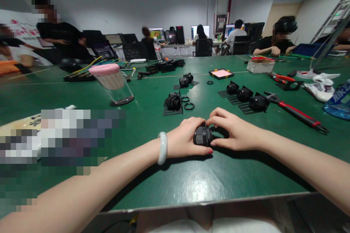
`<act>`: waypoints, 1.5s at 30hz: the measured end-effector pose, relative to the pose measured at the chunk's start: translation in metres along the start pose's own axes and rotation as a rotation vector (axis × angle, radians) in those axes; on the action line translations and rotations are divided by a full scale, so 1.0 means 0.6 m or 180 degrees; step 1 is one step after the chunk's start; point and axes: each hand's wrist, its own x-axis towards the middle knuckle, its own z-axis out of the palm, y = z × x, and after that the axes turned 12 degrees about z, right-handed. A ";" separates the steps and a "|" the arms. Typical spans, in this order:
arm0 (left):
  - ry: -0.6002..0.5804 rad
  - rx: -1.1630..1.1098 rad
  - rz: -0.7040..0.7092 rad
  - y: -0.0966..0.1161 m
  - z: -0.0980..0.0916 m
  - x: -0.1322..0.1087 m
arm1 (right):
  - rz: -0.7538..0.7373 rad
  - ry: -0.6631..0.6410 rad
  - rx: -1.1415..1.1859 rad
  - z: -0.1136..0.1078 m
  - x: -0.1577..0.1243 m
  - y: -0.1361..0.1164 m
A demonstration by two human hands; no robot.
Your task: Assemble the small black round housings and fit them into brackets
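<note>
Just above the green table, a black plastic cable gland [200, 136] with a ribbed hexagonal body lies between my hands. My left hand [183, 136], a pale bangle on its wrist, is wrapped round the body. Fingertips and thumb of my right hand [235, 131] pinch at the gland's right end; whether they grip a separate ring there is hidden. Beyond my left hand stands a black gland on a slotted plate [173, 103], with a loose black ring nut [189, 106] beside it. Three glands on slotted plates [257, 102] form a slanted row past my right hand.
An adjustable wrench [296, 113] with red-black handle lies right, near a blue-labelled bottle [339, 100]. A pink-lidded cup [113, 85] stands left. Farther back are a small tray [221, 74], a white box [260, 66] and pliers [284, 78]. Several people sit or stand beyond.
</note>
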 end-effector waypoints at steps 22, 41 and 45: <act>-0.0049 0.0150 0.0069 0.000 -0.001 0.000 | 0.0204 -0.0253 -0.0194 0.000 0.000 -0.006; -0.0023 0.0045 0.0053 -0.001 0.000 0.000 | 0.0129 0.0045 -0.0189 -0.002 0.000 -0.009; -0.0034 0.0018 0.0038 -0.001 -0.001 0.000 | 0.0073 0.0041 -0.0128 0.001 0.000 -0.009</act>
